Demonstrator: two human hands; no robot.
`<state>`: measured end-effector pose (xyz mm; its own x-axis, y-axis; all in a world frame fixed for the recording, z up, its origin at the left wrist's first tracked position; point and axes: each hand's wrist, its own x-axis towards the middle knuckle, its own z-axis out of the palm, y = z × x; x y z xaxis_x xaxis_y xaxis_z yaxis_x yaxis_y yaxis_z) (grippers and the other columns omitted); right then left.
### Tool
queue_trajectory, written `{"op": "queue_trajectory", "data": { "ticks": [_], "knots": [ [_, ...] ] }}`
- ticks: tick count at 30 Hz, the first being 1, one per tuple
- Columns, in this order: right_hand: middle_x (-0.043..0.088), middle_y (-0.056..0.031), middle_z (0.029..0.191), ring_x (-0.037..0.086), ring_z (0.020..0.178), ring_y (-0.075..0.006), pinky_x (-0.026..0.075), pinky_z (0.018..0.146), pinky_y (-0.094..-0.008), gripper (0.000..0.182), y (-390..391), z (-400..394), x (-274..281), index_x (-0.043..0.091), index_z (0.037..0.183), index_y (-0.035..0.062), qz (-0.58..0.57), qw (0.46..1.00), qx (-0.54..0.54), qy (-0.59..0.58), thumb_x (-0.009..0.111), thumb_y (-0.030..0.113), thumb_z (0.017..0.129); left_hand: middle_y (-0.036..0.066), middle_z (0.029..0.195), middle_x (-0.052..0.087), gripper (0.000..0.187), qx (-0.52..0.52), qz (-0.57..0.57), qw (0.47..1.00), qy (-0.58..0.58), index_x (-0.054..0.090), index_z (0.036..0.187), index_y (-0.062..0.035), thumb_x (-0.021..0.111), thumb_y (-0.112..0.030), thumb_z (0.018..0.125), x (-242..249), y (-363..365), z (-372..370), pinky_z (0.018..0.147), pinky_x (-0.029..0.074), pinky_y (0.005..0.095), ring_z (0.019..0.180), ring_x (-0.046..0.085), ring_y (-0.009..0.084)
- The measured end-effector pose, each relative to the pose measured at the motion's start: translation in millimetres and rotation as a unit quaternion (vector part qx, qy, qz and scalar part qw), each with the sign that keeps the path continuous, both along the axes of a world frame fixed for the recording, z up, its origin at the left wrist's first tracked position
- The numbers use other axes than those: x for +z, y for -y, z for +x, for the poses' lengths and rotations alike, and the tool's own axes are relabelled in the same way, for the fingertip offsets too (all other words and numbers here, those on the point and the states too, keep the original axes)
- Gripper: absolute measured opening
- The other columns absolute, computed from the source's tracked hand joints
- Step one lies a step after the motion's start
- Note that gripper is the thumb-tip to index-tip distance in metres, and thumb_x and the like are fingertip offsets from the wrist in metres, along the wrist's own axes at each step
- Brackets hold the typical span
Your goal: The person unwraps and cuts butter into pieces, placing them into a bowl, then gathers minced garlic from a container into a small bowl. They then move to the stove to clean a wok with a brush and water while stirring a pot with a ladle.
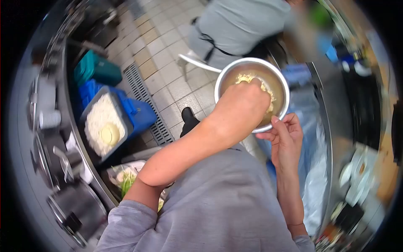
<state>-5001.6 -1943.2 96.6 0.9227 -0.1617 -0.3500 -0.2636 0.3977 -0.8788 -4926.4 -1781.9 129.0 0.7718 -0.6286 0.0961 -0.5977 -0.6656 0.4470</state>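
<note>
A round metal saucepan (286, 82) with a long pale handle is tilted toward me, in front of my body. Pale yellow minced food (268, 93) clings in clumps inside it. My left hand (247, 103) reaches down into the pan, curled, with its fingertips in the minced food and partly hidden. At the near right side of the rim, my right hand (287, 132) grips the pan between thumb and fingers.
On the left, a bin of white rice (95, 126) with a pale yellow bowl (110, 133) stands by a steel counter (94, 185). Another person in grey (239, 25) bends close ahead. A plastic-covered surface (312, 168) lies at right; a floor drain (145, 96) runs across tiles.
</note>
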Motion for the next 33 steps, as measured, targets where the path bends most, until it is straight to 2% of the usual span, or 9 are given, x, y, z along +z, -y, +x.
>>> {"op": "queue_trajectory", "data": {
  "ticks": [6, 10, 12, 15, 25, 27, 31, 33],
  "knots": [
    [0.067, -0.0139, 0.093, 0.071, 0.076, -0.0181, 0.066, 0.061, -0.0357, 0.012, -141, 105, 13, 0.048, 0.094, 0.0036, 0.078, 0.979, 0.189, -0.003, 0.06, 0.002, 0.096, 0.025, 0.091, 0.063, 0.014, 0.174, -0.003, 0.985, -0.002, 0.065, 0.09, 0.0041, 0.059, -0.003, 0.079, 34, -167, 39, 0.073, 0.056, 0.0452, 0.08, 0.068, 0.0406],
    [0.067, -0.0153, 0.096, 0.072, 0.078, -0.0209, 0.066, 0.061, -0.0358, 0.012, -248, 161, 29, 0.046, 0.097, 0.003, 0.103, 0.965, 0.241, 0.024, 0.057, 0.001, 0.096, 0.024, 0.091, 0.063, 0.017, 0.242, 0.022, 0.97, -0.008, 0.063, 0.094, 0.0033, 0.061, -0.002, 0.079, 64, -270, 70, 0.072, 0.056, 0.045, 0.08, 0.068, 0.0404],
    [0.067, -0.0163, 0.096, 0.074, 0.077, -0.0249, 0.066, 0.062, -0.0361, 0.011, -289, 182, 31, 0.045, 0.099, 0.0046, 0.119, 0.958, 0.262, 0.003, 0.056, 0.002, 0.097, 0.023, 0.091, 0.063, 0.016, 0.255, 0.046, 0.966, -0.011, 0.063, 0.094, 0.003, 0.061, -0.002, 0.079, 79, -311, 85, 0.071, 0.056, 0.0449, 0.079, 0.068, 0.0401],
    [0.067, -0.0168, 0.097, 0.074, 0.079, -0.0253, 0.066, 0.062, -0.0365, 0.012, -344, 216, 26, 0.044, 0.099, 0.0056, 0.15, 0.948, 0.282, 0.014, 0.055, 0.002, 0.098, 0.022, 0.091, 0.064, 0.017, 0.266, 0.079, 0.961, -0.014, 0.063, 0.095, 0.0024, 0.062, -0.002, 0.079, 88, -368, 111, 0.068, 0.056, 0.0445, 0.077, 0.069, 0.0391],
    [0.067, -0.0169, 0.095, 0.074, 0.076, -0.0243, 0.066, 0.06, -0.0351, 0.012, -451, 345, 27, 0.045, 0.1, 0.0046, 0.115, 0.948, 0.296, -0.009, 0.057, 0.005, 0.098, 0.02, 0.087, 0.066, 0.021, 0.318, 0.058, 0.946, -0.023, 0.06, 0.1, 0.0027, 0.062, -0.002, 0.079, 82, -485, 226, 0.068, 0.057, 0.0437, 0.076, 0.07, 0.0377],
    [0.068, -0.0179, 0.092, 0.074, 0.074, -0.0231, 0.066, 0.059, -0.034, 0.013, -469, 381, 22, 0.044, 0.099, 0.004, 0.113, 0.952, 0.285, -0.021, 0.057, 0.002, 0.097, 0.021, 0.085, 0.067, 0.016, 0.318, 0.065, 0.946, -0.008, 0.062, 0.091, 0.0054, 0.064, 0.0, 0.076, 75, -503, 259, 0.065, 0.059, 0.0406, 0.076, 0.072, 0.0352],
    [0.068, -0.0178, 0.091, 0.073, 0.073, -0.0228, 0.066, 0.06, -0.0338, 0.013, -506, 464, 12, 0.044, 0.099, 0.0032, 0.131, 0.952, 0.277, -0.018, 0.057, 0.002, 0.097, 0.02, 0.084, 0.067, 0.015, 0.304, 0.065, 0.95, 0.006, 0.063, 0.088, 0.0052, 0.065, -0.001, 0.075, 71, -537, 344, 0.065, 0.059, 0.0407, 0.075, 0.072, 0.0347],
    [0.068, -0.0175, 0.091, 0.073, 0.071, -0.0225, 0.066, 0.06, -0.0336, 0.013, -526, 511, 7, 0.045, 0.099, 0.003, 0.135, 0.953, 0.271, -0.012, 0.057, 0.002, 0.097, 0.02, 0.084, 0.065, 0.012, 0.307, 0.047, 0.95, 0.006, 0.061, 0.089, 0.0026, 0.061, -0.002, 0.078, 72, -556, 396, 0.066, 0.057, 0.0441, 0.075, 0.07, 0.0383]
  ]
}}
